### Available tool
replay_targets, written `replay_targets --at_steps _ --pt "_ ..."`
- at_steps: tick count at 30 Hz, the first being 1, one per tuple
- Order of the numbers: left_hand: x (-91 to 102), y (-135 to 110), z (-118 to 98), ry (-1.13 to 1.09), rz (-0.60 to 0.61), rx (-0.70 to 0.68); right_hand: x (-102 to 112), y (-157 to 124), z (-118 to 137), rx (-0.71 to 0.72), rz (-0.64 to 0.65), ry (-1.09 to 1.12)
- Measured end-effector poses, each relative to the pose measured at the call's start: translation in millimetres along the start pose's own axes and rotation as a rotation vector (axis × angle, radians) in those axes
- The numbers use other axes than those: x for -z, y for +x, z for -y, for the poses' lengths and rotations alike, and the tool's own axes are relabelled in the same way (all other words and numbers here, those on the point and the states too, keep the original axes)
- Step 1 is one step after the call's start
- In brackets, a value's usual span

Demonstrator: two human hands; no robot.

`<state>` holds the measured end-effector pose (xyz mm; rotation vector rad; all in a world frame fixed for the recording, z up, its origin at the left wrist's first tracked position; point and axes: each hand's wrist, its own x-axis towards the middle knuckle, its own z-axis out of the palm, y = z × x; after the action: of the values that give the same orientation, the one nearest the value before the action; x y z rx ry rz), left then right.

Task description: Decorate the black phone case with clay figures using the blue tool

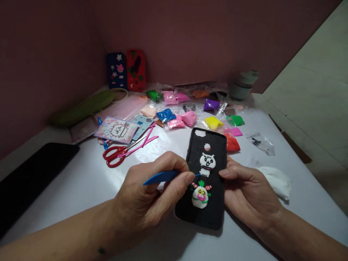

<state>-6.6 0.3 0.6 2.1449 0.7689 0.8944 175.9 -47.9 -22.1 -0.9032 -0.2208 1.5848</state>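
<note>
My left hand (160, 185) pinches a blue clay modelling tool (160, 177), its thin tip touching or just over the white body of a cat-like clay figure (208, 163). That figure sits on a black phone case (187, 214), tilted slightly and held along its right edge by my right hand (244, 188), thumb on the front. Lower on the case is a second clay figure (200, 198), white and round, with a green top, yellow eyes, a pink muzzle and striped red-and-white pieces. A small clay bit fills the round hole above the cat.
Bags of coloured clay (213, 122) spread across the back of the table. Red-handled scissors (114, 156) and sticker cards (116, 129) lie left. A white clay bag (276, 181) is at right; two decorated cases (136, 70) lean on the wall. A black slab (38, 174) lies far left.
</note>
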Motion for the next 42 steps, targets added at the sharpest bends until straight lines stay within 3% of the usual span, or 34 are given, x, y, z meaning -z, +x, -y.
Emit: replay_targets --at_steps 16,42 --pt "1.4 -0.4 -2.9 0.037 0.004 0.064 -0.4 -0.2 0.7 0.003 -0.014 -0.006" --pt "-1.5 -2.9 0.1 -0.009 -0.001 -0.031 -0.2 0.1 1.2 -0.010 -0.010 -0.005"
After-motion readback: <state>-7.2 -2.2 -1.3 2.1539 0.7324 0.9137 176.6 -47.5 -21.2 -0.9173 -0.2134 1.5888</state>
